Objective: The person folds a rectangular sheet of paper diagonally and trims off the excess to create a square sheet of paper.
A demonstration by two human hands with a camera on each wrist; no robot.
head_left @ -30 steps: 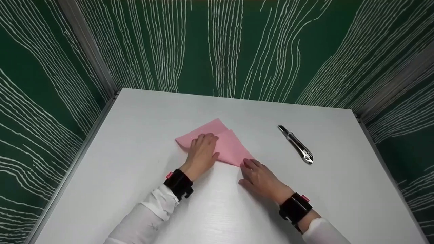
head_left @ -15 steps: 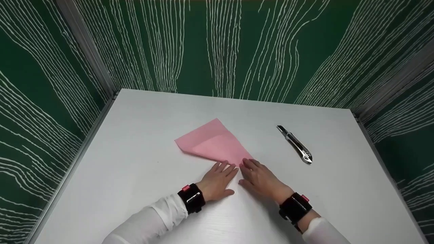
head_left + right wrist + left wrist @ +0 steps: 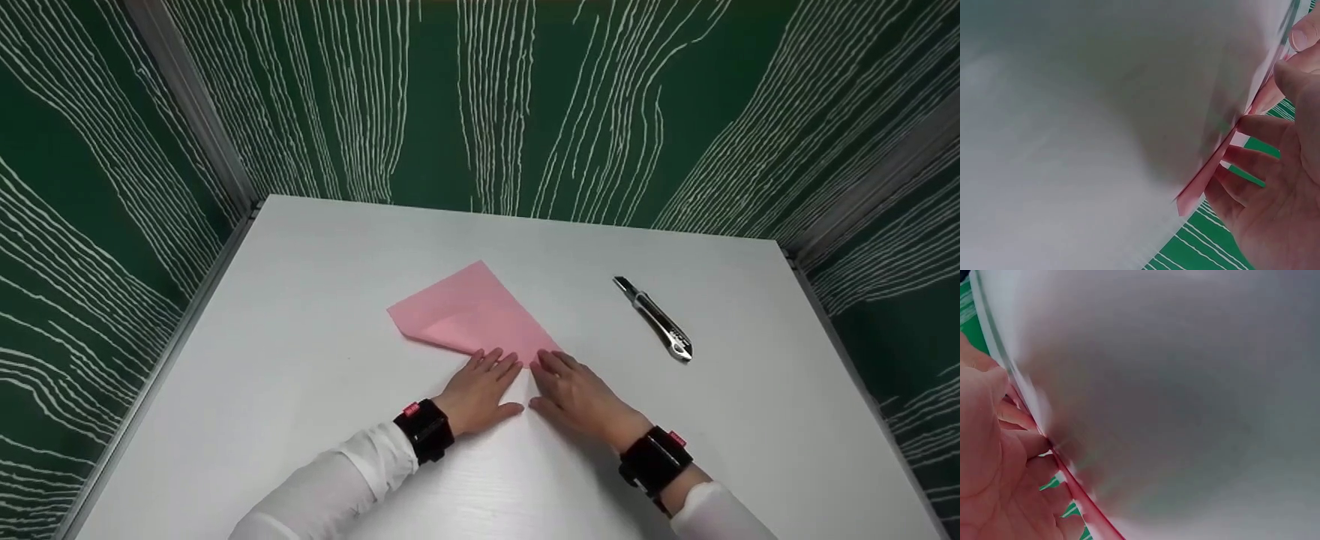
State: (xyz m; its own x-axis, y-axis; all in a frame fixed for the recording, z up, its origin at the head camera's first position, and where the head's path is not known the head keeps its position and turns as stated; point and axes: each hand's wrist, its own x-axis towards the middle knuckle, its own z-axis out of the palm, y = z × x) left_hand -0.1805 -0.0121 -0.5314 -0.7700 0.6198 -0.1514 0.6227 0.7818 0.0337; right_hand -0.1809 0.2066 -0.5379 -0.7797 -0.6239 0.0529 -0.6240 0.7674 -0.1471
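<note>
A folded sheet of pink paper (image 3: 476, 304) lies mid-table, its left part lifting slightly in a soft, uncreased bend. My left hand (image 3: 480, 394) rests with spread fingers on the paper's near edge. At the near right corner, the fingertips of my right hand (image 3: 583, 394) press the paper down. Both thumbs point toward each other just in front of the sheet. In the left wrist view the pink paper (image 3: 1092, 512) shows as a thin strip under the fingers. The right wrist view has the paper's edge (image 3: 1199, 185) beneath the fingertips.
A utility knife (image 3: 655, 321) with its dark blade out lies on the white table (image 3: 315, 270), right of the paper. Green panels with white wavy lines (image 3: 435, 112) stand behind and at both sides. Each wrist wears a black band.
My left hand has moved from the top of the paper down to its near edge, beside the right hand. The upper layer now lies flatter and further left. The right hand stays put.
</note>
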